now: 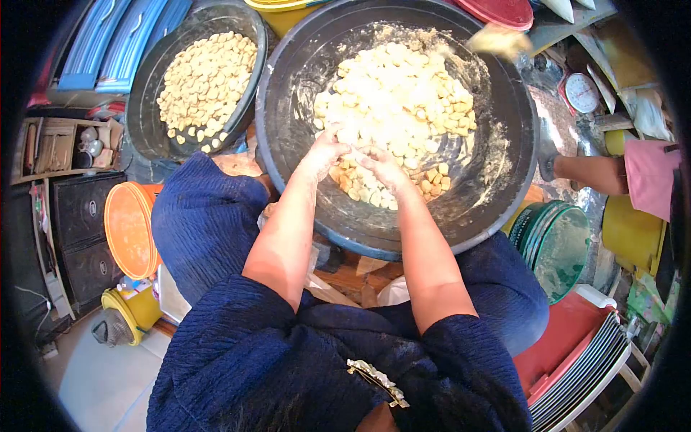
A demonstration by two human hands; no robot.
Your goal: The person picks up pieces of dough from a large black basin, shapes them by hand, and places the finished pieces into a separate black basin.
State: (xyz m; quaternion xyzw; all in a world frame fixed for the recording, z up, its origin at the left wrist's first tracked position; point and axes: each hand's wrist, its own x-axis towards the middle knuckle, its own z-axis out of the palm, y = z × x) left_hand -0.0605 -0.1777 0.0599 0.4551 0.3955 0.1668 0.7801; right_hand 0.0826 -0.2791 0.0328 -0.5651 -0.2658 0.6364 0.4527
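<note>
A large black basin (529, 155) stands before me, its walls dusted with flour. Inside lies a heap of small, pale, rounded dough pieces (403, 93), washed out by bright light in the middle. Over the heap's near side, my left hand (329, 151) and my right hand (381, 167) come close together, thumbs and fingers bent inward and floury. Both look closed, but glare and the fingers hide what they hold, if anything. Browner pieces (434, 180) sit just right of my right hand.
A smaller dark basin (137, 108) of similar pieces stands at left. Orange (129, 229) and green buckets (565, 248) flank my knees. A person's leg (594, 174) is at right, near a dial scale (581, 92). A blurred tan shape (500, 41) crosses the basin's far rim.
</note>
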